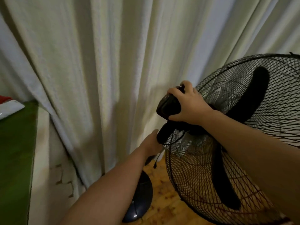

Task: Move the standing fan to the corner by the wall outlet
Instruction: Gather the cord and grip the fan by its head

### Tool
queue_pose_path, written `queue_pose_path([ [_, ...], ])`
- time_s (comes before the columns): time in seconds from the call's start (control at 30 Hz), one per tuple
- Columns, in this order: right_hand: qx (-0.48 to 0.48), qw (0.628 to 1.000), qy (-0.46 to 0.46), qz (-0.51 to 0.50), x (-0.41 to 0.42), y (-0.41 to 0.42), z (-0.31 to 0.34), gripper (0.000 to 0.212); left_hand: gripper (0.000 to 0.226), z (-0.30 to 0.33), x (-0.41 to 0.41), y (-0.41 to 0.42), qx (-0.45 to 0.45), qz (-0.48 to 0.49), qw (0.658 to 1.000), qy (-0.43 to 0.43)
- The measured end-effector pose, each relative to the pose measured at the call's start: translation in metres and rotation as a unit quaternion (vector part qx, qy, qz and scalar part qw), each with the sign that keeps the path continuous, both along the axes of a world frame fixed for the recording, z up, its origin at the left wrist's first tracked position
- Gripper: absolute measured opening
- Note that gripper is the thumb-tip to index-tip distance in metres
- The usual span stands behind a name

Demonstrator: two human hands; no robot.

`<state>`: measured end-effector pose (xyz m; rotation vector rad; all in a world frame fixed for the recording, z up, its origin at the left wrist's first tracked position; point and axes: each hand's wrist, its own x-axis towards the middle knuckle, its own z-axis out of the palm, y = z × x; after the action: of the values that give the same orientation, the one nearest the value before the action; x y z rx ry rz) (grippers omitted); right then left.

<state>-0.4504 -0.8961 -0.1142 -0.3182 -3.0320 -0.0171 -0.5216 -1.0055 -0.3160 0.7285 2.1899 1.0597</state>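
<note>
Gripping the standing fan (227, 127) up high, your right hand (186, 104) curls over its motor housing (168, 106) and your left hand (152, 142) wraps the neck below. It's close against the curtain (97, 62); no outlet visible, so can't tell if you're done.

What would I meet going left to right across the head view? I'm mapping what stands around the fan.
Green furniture edge → cream curtain → left hand on the fan's neck → right hand on the motor housing → fan's wire guard.
</note>
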Motion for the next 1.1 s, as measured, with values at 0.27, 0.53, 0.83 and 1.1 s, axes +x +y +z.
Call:
queue_pose_path([
  [0.27,-0.016,0.997,0.030,0.064,0.019,0.037,-0.006,0.088,0.083,0.016,-0.008,0.052,-0.011,-0.013,1.000,0.020],
  [0.53,-0.050,0.991,0.016,0.126,0.030,0.099,-0.002,0.091,0.071,0.007,0.005,0.109,-0.026,0.001,0.997,0.071],
  [0.83,-0.104,0.986,0.028,0.127,0.058,0.178,-0.003,0.092,0.079,0.001,0.046,0.176,0.065,0.081,0.994,0.025],
  [1.1,-0.125,0.980,0.101,0.116,0.091,0.212,-0.017,0.087,0.066,0.001,0.061,0.220,0.111,0.100,0.989,0.018],
])
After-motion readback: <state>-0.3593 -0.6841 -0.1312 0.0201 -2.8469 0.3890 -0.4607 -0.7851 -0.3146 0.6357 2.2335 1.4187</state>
